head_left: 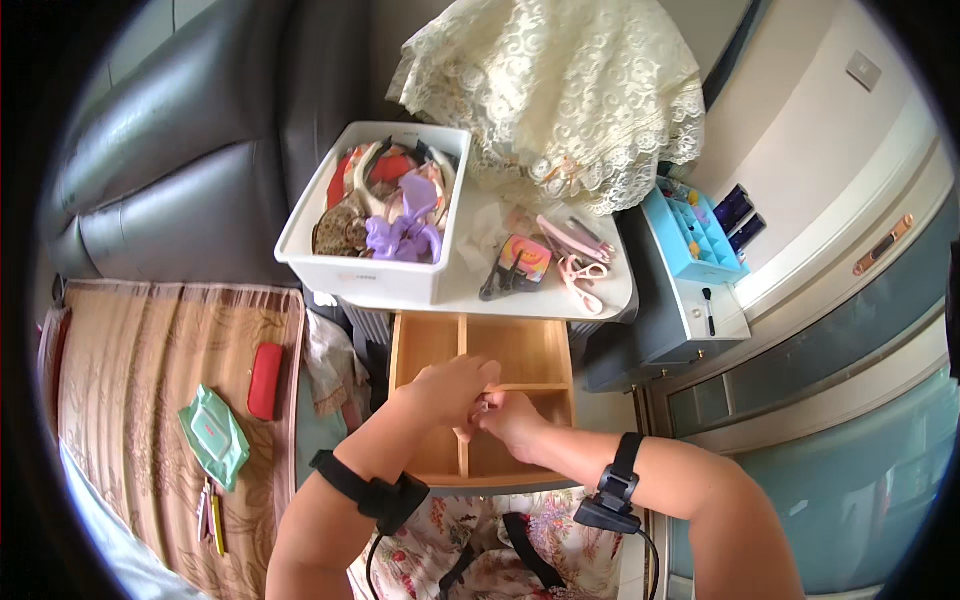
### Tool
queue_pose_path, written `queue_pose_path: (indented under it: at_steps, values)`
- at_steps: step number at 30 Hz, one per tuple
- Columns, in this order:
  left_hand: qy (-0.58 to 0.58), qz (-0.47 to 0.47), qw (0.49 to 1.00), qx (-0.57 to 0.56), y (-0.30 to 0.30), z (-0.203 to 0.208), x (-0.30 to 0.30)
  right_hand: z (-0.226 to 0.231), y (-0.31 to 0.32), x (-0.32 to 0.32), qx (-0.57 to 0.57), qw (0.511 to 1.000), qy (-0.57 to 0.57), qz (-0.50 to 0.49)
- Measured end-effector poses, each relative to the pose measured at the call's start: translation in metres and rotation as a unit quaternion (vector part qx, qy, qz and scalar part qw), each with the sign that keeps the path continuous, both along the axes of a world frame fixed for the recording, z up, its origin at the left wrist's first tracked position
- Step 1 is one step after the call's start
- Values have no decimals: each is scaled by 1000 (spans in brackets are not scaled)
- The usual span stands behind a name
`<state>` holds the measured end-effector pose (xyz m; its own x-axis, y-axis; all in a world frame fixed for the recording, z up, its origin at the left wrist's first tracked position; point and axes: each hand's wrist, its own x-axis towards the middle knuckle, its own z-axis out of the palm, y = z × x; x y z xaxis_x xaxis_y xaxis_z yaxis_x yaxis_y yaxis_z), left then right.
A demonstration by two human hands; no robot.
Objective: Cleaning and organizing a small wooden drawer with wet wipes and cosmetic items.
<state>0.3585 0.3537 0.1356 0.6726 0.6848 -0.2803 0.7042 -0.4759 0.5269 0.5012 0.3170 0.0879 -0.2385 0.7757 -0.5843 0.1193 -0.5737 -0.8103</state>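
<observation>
My left hand [452, 392] and my right hand [512, 425] meet over an open wooden drawer [430, 342] split into compartments. The fingers of both are closed together around a tiny whitish, shiny thing [484, 406], too small to name and mostly covered by the fingertips. Just beyond the drawer, on a white tabletop [470, 292], stands a white plastic bin [365, 272] full of headbands and hair accessories, with a purple bow [408, 228] on top. Beside the bin lie pink eyelash curlers [580, 280], black clips [508, 280] and a colourful packet [528, 256].
A cream lace cover [570, 90] drapes over something behind the table. At right, a blue organizer [690, 235] and a makeup brush [709, 312] sit on a cabinet. At left, a green wipes pack [213, 435], a red case [264, 382] and pens [212, 515] lie on a mat.
</observation>
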Motion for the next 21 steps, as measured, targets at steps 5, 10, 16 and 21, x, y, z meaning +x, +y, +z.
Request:
queue_pose_path:
  at_steps: [5, 10, 16, 21]
  values:
    - [8, -22, 1000, 21, -5, 10, -1, -22, 2, 24, 453, 779, -242, 360]
    - [39, -13, 999, 6, -5, 11, 2, -26, 14, 30, 623, 478, -370, 496]
    - [21, -24, 999, 34, -4, 7, 1, 2, 10, 46, 465, 402, -486, 622]
    - [56, -28, 998, 9, -5, 18, 3, -4, 4, 55, 312, 405, -611, 605]
